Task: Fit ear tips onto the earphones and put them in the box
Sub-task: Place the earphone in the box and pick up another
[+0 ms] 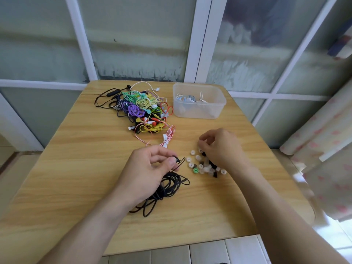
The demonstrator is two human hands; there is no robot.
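Currently, head view only: left hand (150, 168) pinches black earbud (177, 160) between thumb and forefinger, nozzle end pointing right toward the tip pile; its black cable (167, 187) hangs in a loose coil under the palm, long axis running roughly near-left to far-right on the table (85, 168). Right hand (219, 147) sits over the loose ear tips (202, 165), fingers curled down into the pile; whether a tip is already pinched, can't tell, fingertips hidden. Tips are mostly clear/white, a few black, one green tip (195, 170). Clear box (199, 101) stands far right, holds a few pale earphones. Tangled coloured earphones (141, 107) heap far centre, red/white cable (167, 134) trailing toward the hands. Judgement: step = pick tip for black bud. To do well: choose a black tip w/ bore facing the nozzle, keep bud steady and nozzle exposed, push tip on square along nozzle axis until seated.
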